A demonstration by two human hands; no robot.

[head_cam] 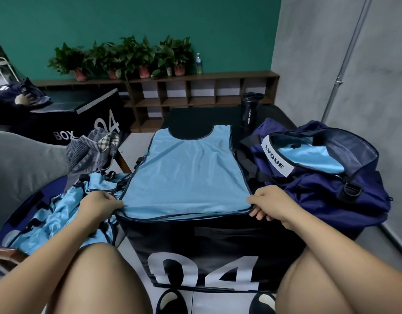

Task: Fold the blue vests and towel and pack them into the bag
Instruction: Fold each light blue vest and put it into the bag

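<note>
1. Left hand point(98, 206): fingers pinching the vest point(186, 173) hem corner, vest flat on the box point(218, 241).
2. Right hand point(270, 205) pinches the other corner. I'd lift both evenly and keep the edges matched.
3. Bag point(320, 193) sits open, right.

Blue vest point(186, 175) flat on box; crumpled vests point(59, 211) left; bag point(320, 177) open right.

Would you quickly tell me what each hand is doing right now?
The left hand grips the near left corner of the spread blue vest.
The right hand grips the vest's near right corner.
</note>
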